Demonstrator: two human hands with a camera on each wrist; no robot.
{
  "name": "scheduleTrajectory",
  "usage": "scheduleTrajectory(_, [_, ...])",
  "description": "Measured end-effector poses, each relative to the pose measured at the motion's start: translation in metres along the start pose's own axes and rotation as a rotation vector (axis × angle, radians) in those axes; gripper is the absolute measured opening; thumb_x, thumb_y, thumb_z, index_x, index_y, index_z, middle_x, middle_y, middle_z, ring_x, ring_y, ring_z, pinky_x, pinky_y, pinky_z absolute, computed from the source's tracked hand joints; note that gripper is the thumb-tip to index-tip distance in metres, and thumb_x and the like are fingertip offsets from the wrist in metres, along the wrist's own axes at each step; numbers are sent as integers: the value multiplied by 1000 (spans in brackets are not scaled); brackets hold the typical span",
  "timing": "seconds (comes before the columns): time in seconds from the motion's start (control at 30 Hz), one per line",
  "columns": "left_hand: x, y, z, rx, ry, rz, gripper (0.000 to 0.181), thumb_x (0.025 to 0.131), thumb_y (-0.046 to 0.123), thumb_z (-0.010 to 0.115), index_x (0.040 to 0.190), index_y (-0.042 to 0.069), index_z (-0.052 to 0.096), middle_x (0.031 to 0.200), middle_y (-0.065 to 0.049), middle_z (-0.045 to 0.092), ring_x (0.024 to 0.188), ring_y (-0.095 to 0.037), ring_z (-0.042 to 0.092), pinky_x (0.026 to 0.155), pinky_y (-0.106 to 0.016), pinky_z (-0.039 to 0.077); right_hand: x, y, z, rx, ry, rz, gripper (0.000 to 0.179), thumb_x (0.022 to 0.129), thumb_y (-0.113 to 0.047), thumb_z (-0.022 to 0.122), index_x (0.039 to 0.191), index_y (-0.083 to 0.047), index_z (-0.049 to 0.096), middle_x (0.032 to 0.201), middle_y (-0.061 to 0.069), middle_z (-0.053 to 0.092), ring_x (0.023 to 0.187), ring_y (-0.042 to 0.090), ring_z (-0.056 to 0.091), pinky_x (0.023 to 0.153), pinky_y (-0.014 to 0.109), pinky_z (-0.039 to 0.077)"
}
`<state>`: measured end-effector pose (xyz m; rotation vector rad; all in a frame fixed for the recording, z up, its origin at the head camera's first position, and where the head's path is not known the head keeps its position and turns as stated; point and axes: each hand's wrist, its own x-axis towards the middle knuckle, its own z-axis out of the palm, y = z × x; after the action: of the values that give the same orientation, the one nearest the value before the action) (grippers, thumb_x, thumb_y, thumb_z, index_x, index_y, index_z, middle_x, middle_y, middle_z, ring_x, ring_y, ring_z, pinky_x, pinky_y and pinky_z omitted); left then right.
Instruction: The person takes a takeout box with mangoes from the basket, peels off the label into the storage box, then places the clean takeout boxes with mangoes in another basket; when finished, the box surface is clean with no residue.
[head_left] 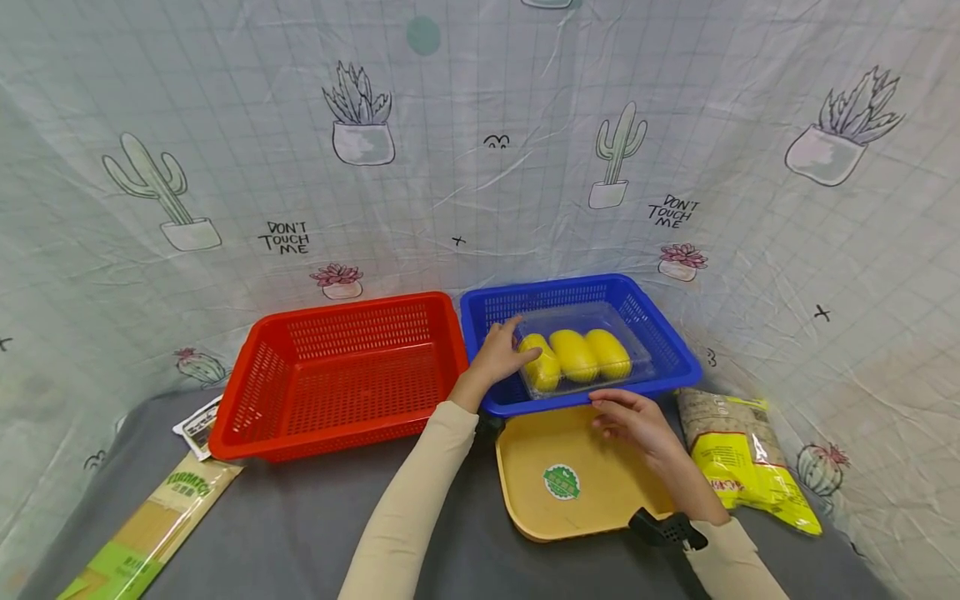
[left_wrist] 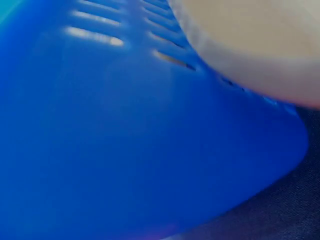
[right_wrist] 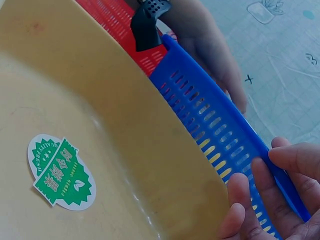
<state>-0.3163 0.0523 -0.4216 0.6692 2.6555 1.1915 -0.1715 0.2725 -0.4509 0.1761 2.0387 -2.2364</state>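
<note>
Inside the blue basket lies a clear plastic box with three yellow oblong fruits in it. My left hand is at the box's left end, thumb and forefinger spread, the thumb over the leftmost fruit; its other fingers are hidden. The left wrist view shows mostly blue basket wall. With thumb and fingers on either side, my right hand pinches the basket's front rim. Below that hand is a yellow tray bearing a green and white sticker.
A red basket stands left of the blue one. On the grey cloth lie a long flat packet and a small white and black packet. To the right is a yellow printed bag. A patterned curtain hangs behind.
</note>
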Motion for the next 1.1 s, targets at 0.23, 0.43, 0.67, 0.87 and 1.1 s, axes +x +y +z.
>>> scheduleTrajectory(0.23, [1,0,1,30,-38,7,64,96,31,61,149,6,37,132,-20,52,115,-29,53,93,-42,51,0,0,-1,4,-7,-6,13,95,-15,63,100,-21,74,89,-9,71,75,12,68,67,26,54])
scheduleTrajectory(0.43, [-2,-1,-2,33,-62,17,51,97,26,58,141,3,47,136,-20,51,124,-32,50,101,-45,45,4,3,-1,-9,-7,-1,14,95,-15,64,98,-22,75,89,-8,72,75,12,68,67,26,54])
scheduleTrajectory(0.67, [-6,-4,-7,-36,-73,58,40,98,22,57,133,2,56,129,-17,58,116,-32,56,96,-43,49,8,2,0,-26,4,11,12,95,-16,64,99,-22,75,88,-8,72,75,13,68,68,27,54])
scheduleTrajectory(0.87, [-10,-8,-13,-95,-80,106,36,99,21,56,129,1,59,126,-14,61,113,-30,62,94,-38,51,10,2,-1,-40,9,18,13,95,-17,64,99,-24,74,90,-10,71,76,13,68,69,27,54])
scheduleTrajectory(1.1, [-17,-9,-16,-97,-88,159,33,98,19,58,126,2,62,123,-11,63,105,-27,63,89,-34,53,9,2,-4,-103,49,-15,15,95,-18,64,107,-14,72,89,-10,71,75,13,68,69,28,56])
